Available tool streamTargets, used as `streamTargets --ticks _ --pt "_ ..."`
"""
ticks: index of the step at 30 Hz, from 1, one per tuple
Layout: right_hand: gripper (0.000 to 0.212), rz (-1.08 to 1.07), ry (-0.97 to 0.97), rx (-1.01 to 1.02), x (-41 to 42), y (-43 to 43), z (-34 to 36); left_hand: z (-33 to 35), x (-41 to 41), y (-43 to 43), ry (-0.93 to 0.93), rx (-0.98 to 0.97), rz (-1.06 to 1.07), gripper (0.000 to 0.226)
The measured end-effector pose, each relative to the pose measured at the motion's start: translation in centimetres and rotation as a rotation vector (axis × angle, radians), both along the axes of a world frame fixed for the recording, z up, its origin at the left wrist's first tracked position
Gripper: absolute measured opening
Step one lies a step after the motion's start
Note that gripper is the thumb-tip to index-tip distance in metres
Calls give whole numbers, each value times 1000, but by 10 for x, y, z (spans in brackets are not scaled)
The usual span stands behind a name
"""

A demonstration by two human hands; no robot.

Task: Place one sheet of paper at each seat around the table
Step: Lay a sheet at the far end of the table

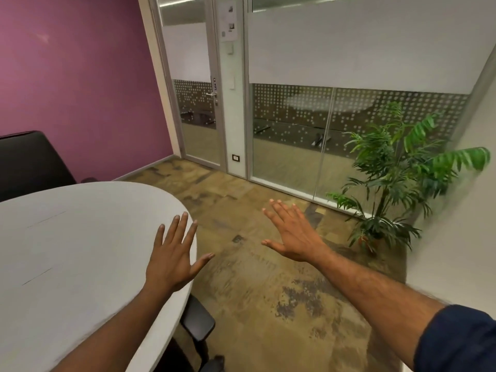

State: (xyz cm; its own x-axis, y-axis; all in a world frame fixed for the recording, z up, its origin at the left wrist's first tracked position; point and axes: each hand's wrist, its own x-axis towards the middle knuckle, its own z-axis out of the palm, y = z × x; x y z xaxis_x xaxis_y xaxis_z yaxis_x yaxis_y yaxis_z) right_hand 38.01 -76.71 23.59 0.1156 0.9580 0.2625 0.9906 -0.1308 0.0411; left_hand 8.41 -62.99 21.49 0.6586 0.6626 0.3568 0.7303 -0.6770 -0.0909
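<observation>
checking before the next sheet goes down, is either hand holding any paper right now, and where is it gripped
Nothing is held. The left hand is open and spread over the white table; the right hand is open over the floor. No loose sheet shows.

White table [80, 237], purple wall [75, 76], black chair [29, 162], mottled brown carpet [268, 291].

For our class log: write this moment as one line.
left hand: open, over table | right hand: open, over floor | paper: none seen

Left hand [171, 260] flat, palm down, fingers spread; right hand [292, 232] likewise splayed, empty, arm outstretched, dark sleeve pushed up.
</observation>
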Motion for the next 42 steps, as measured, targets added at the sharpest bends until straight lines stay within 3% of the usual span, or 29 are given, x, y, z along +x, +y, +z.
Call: streamTargets --ticks 8,17,29,42 --pt "87 82 0 -21 112 56 16 11 106 26 -43 -28 102 94" --pt "86 222 37 -35 151 165 -8 -8 149 102 -28 -24 174 92" --pt "85 383 18 -136 169 362 -30 -52 170 260 -25 -130 267 94" --pt "84 679 69 -193 133 583 -73 -89 154 386 -35 -204 611 93"
